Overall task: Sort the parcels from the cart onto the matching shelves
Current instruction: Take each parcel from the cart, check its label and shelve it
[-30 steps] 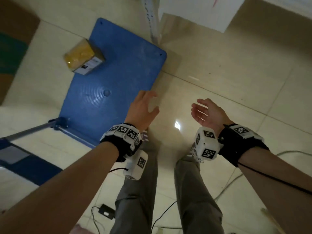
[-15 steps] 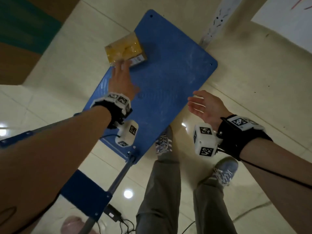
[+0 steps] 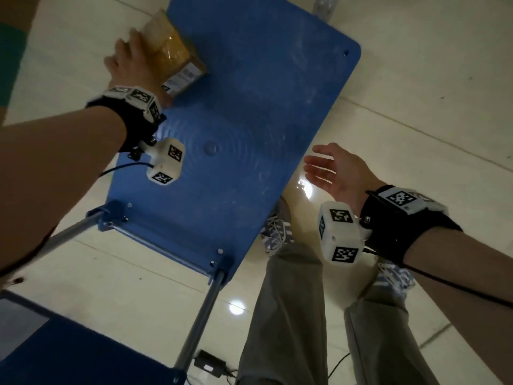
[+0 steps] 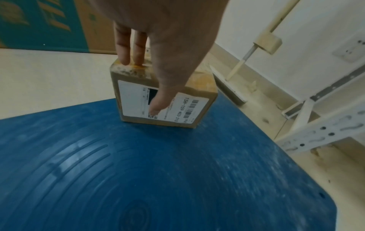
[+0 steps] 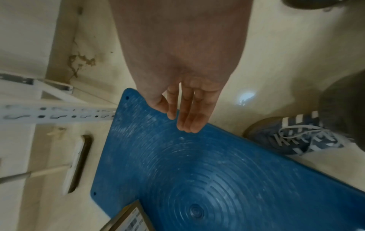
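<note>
1. Brown cardboard, taped yellow on top, is what the left hand (image 3: pixel 133 62) is now closing on at the upper left of the head view: half a second ago the fingers were only reaching the parcel (image 3: pixel 177 65), and now they are lying across its top

2. In the left wrist view the thumb is pressing the white label on the parcel's near face while the fingers (image 4: pixel 124 51) are hooking over the far top edge, so the hand is gripping the box between them

3. That parcel is still sitting on the blue cart deck (image 3: pixel 249 107), near its far left corner, not yet lifted; it is the only parcel showing on the deck

4. At the centre right of the head view the right hand (image 3: pixel 336 173) is hanging wide and holding nothing, just off the deck's right edge, much as it was a second ago

5. My reading is that the pick-up is starting, and the label will need checking against the white slotted shelf frame (image 4: pixel 316 132) at the right of the left wrist view
</note>
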Demonstrator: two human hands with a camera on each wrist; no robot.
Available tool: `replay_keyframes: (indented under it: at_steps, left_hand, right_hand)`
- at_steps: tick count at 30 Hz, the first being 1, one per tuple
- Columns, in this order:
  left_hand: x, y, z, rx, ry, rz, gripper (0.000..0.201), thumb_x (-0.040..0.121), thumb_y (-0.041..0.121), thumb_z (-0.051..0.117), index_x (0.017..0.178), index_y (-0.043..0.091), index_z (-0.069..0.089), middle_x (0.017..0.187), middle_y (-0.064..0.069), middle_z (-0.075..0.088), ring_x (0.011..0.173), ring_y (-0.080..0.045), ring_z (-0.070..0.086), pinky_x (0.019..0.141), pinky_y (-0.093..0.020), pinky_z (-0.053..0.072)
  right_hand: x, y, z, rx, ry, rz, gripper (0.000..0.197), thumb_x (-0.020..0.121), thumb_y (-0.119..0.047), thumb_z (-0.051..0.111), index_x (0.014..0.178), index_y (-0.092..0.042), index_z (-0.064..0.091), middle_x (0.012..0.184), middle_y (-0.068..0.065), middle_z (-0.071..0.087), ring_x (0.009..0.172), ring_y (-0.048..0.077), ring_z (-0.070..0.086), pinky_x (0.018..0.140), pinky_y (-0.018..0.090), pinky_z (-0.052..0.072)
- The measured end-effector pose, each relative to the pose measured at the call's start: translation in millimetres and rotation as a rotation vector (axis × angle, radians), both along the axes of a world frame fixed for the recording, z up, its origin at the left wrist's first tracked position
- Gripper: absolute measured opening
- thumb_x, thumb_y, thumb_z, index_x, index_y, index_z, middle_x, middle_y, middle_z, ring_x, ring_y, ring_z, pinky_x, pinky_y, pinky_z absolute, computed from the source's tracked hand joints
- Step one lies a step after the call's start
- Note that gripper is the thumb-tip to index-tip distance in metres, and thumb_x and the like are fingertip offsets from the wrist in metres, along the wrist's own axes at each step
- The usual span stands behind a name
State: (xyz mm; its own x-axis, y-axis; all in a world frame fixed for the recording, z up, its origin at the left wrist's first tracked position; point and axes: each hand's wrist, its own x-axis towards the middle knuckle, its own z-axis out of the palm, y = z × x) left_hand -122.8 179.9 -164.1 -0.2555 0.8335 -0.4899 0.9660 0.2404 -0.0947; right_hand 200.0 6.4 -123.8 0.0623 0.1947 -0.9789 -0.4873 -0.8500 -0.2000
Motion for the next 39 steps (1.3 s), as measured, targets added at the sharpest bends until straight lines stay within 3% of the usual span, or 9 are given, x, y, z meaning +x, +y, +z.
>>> replay_keyframes:
  at_steps: [3,7,13,17,22,25,28,33,39]
  left_hand:
    - [15.8,-15.9,9.0,-0.010,0.065,0.013,0.117,0.065,0.032,0.090,0.154,0.014,0.015,0.154,-0.017,0.024,0.137,-0.042,0.029,0.106,-0.058,0.036]
    - [48.8,-72.3,20.5,-0.164,0.038,-0.021,0.108,0.068,0.054,0.082,0.147,0.004,0.028,0.146,-0.021,0.034,0.133,-0.041,0.034,0.108,-0.054,0.033]
    - [146.9,-162.6,62.7,-0.336,-0.176,0.088,0.111,0.061,0.063,0.082,0.149,0.016,0.032,0.149,-0.011,0.036,0.138,-0.040,0.033,0.111,-0.054,0.034]
    - [213.7,-187.4,114.2,-0.357,-0.450,0.200,0.115,0.052,0.062,0.085,0.146,0.013,0.039,0.141,-0.007,0.047,0.126,-0.027,0.052,0.102,-0.043,0.048]
    - [292.4,-198.7,234.0,-0.433,-0.707,0.362,0.103,0.056,0.062,0.082,0.141,0.016,0.047,0.134,-0.007,0.058,0.118,-0.024,0.059,0.098,-0.041,0.053]
    - [338.8,-208.4,327.6,-0.504,-0.834,0.391,0.067,0.081,0.050,0.074,0.134,0.016,0.053,0.129,-0.008,0.061,0.115,-0.026,0.061,0.091,-0.036,0.055]
    - [374.9,-225.2,419.8,-0.514,-0.908,0.365,0.060,0.083,0.052,0.071,0.129,0.015,0.060,0.122,-0.007,0.067,0.106,-0.022,0.066,0.082,-0.032,0.058]
    - [418.1,-258.0,563.1,-0.471,-1.008,0.282,0.071,0.074,0.060,0.071,0.127,0.014,0.062,0.118,-0.009,0.068,0.106,-0.026,0.067,0.085,-0.037,0.059]
    - [438.1,-297.4,687.1,-0.375,-1.116,0.194,0.050,0.088,0.059,0.060,0.121,0.022,0.065,0.116,-0.009,0.071,0.102,-0.026,0.070,0.086,-0.039,0.060]
  right_hand:
    - [2.9,-25.6,-6.7,-0.042,0.008,-0.069,0.015,0.100,-0.018,0.054,0.107,-0.008,0.063,0.095,0.012,0.069,0.083,0.023,0.064,0.080,0.031,0.058]
    - [8.4,-56.5,2.5,-0.085,0.029,-0.110,0.016,0.101,-0.021,0.054,0.103,-0.010,0.065,0.095,0.012,0.071,0.081,0.023,0.065,0.075,0.030,0.057]
    - [37.4,-76.3,46.5,-0.041,0.038,-0.091,0.016,0.098,-0.020,0.057,0.109,-0.010,0.064,0.096,0.010,0.071,0.081,0.021,0.067,0.077,0.031,0.058]
    - [82.4,-85.1,97.1,-0.005,-0.022,0.055,0.024,0.095,-0.029,0.062,0.116,-0.016,0.060,0.119,0.007,0.058,0.107,0.024,0.062,0.094,0.039,0.056]
    - [157.9,-104.0,203.3,0.057,0.069,0.118,0.032,0.091,-0.045,0.067,0.116,-0.025,0.061,0.125,0.008,0.061,0.115,0.026,0.062,0.102,0.049,0.050]
    - [199.5,-115.2,282.1,0.139,0.099,0.129,0.040,0.090,-0.052,0.064,0.122,-0.027,0.062,0.116,0.008,0.067,0.109,0.027,0.066,0.099,0.051,0.050]
    - [233.1,-127.2,364.9,0.212,0.111,0.031,0.051,0.084,-0.051,0.069,0.127,-0.024,0.064,0.118,0.010,0.072,0.110,0.031,0.068,0.090,0.047,0.057]
    - [275.3,-162.1,508.1,0.336,0.125,-0.047,0.042,0.090,-0.048,0.065,0.121,-0.019,0.069,0.108,0.012,0.076,0.082,0.026,0.077,0.065,0.037,0.061]
    - [307.3,-209.0,632.2,0.486,-0.012,0.018,0.051,0.085,-0.053,0.070,0.124,-0.021,0.068,0.130,0.015,0.067,0.120,0.033,0.065,0.100,0.051,0.053]
